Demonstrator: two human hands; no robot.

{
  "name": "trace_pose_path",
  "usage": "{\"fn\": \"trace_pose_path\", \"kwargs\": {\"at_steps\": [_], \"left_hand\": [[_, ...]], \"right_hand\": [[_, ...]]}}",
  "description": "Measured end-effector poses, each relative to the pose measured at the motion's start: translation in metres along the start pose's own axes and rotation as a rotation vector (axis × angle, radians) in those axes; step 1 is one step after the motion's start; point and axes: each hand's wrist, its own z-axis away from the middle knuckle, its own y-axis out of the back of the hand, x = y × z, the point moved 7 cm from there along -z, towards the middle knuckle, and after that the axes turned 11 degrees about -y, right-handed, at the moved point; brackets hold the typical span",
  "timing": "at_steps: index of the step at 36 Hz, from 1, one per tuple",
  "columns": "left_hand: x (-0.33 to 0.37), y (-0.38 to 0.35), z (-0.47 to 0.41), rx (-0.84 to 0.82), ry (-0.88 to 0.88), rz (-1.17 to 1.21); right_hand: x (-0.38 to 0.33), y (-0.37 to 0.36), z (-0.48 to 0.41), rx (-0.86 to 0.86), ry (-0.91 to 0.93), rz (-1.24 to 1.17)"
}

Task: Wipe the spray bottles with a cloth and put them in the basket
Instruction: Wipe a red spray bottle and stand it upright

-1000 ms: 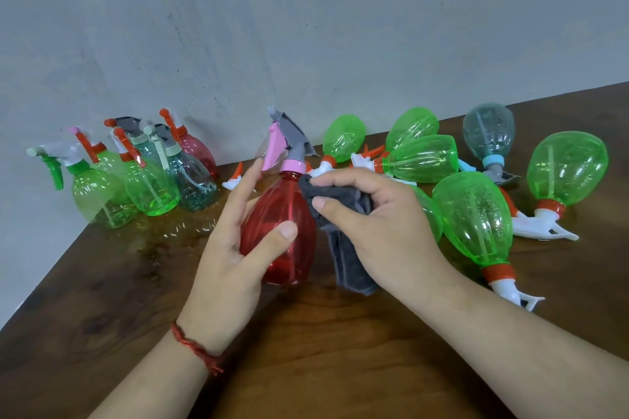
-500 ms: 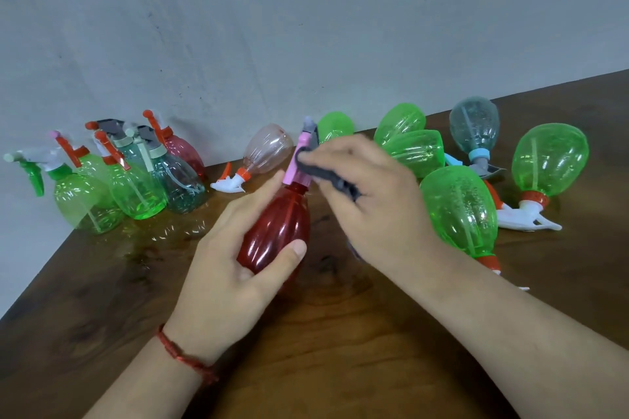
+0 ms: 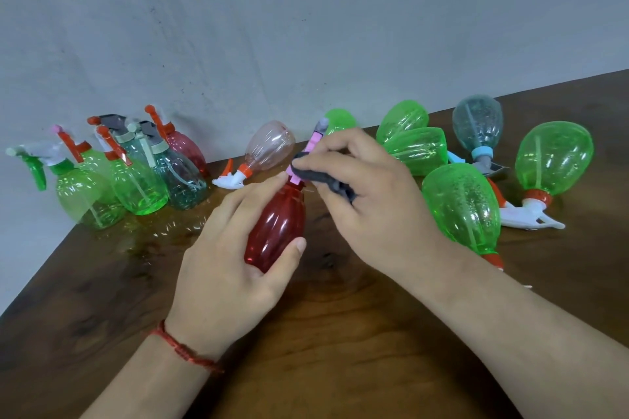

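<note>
A red spray bottle [image 3: 277, 226] with a pink and grey trigger head tilts away from me above the wooden table [image 3: 340, 333]. My left hand [image 3: 231, 269] wraps around its body from the left. Pinched in my right hand [image 3: 371, 211], a dark grey cloth [image 3: 323, 178] presses against the bottle's neck and pink head. Most of the cloth is hidden under my fingers. No basket is in view.
Several spray bottles [image 3: 136, 177] stand upright against the wall at the left. A pale pink bottle [image 3: 269, 148] lies behind my hands. Several green bottles [image 3: 463, 207] and a grey-blue one [image 3: 478, 124] lie on their sides at the right.
The red bottle has tipped from upright to leaning away from me. My right hand has carried the cloth from the bottle's side up to its neck and trigger head.
</note>
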Motion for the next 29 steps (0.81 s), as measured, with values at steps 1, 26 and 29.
{"fn": "trace_pose_path", "kwargs": {"at_steps": [1,26,29], "left_hand": [[0.000,0.001,0.000,0.004,-0.005,-0.005],[0.009,-0.020,0.002,0.024,0.198,0.818],[0.005,-0.022,0.003,0.022,0.242,0.930]], "right_hand": [[0.001,0.003,-0.001,0.026,-0.011,-0.005],[0.020,0.018,-0.003,0.180,-0.100,0.008],[0.028,0.027,-0.008,0.223,-0.154,0.007]]}}
